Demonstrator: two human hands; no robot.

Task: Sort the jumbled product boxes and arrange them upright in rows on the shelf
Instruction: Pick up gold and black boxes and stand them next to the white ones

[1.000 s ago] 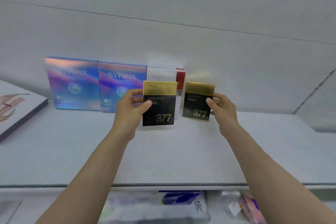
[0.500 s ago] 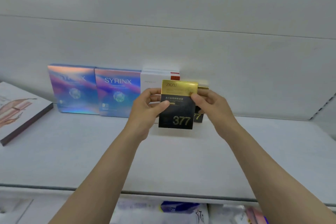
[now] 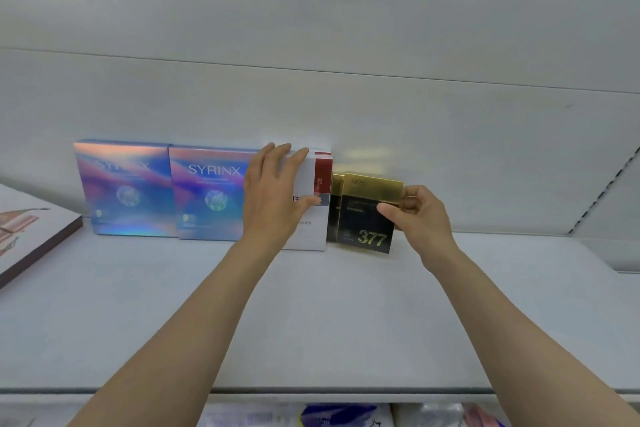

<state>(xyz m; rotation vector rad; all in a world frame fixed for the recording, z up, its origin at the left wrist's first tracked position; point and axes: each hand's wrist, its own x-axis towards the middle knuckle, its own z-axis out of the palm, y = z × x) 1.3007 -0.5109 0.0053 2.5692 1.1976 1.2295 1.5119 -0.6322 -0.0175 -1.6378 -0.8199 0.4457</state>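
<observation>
Moved: both 377 boxes [image 3: 367,218] now shelved, pinched by right hand [image 3: 417,215]; left hand [image 3: 273,194] flat, bracing white box [image 3: 310,198] (at 9 o'clock). Risk: releasing topples them.

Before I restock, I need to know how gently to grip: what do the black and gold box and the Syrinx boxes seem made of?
Black and gold box: likely thin card, glossy black with a metallic gold top band that throws a glow on the wall. Syrinx boxes: probably card under holographic foil, judging by the rainbow sheen.

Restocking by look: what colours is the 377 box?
The 377 box is black with a gold top band and gold numerals, in the head view.
</observation>
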